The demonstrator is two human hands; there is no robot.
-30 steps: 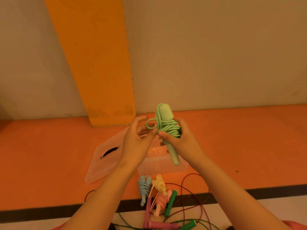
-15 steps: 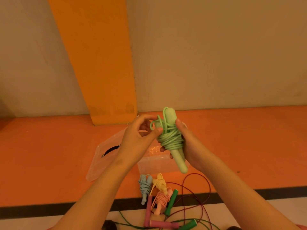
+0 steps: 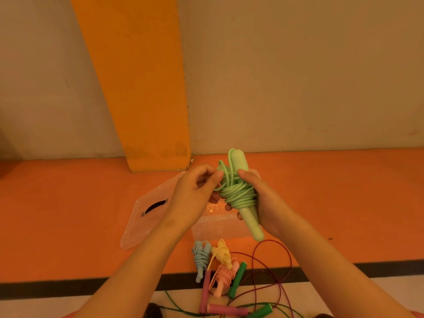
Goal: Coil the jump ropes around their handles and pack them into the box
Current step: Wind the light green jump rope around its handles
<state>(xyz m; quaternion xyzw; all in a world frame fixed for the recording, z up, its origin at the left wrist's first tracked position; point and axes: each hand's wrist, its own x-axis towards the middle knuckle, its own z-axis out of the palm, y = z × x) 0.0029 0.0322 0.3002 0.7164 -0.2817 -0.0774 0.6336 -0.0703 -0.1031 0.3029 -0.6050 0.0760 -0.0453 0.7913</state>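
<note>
Fingers [image 3: 214, 180] of the left hand [image 3: 190, 200], raised over a clear lid [image 3: 146, 216] lying on the orange floor [image 3: 344, 203], pinch a free loop of the green rope [image 3: 241, 195], thumb and forefinger closed on the cord. At centre, the rope sits wound in a thick bundle round its handles [image 3: 251, 223], held in the air above the open box [image 3: 215, 228]. At right, the right hand [image 3: 270, 203] grips the bundle from behind, fingers curled round coil and handles. The step looks to be securing the last turn: the loop likely wants tucking under a tight wrap while the right hand clamps the coil so nothing springs loose. Nearer the person, the blue rope [image 3: 202, 255], yellow rope [image 3: 221, 251] and pink rope [image 3: 223, 274] lie coiled on the floor beside loose ropes [image 3: 270, 271] that have yet to be wound.
</note>
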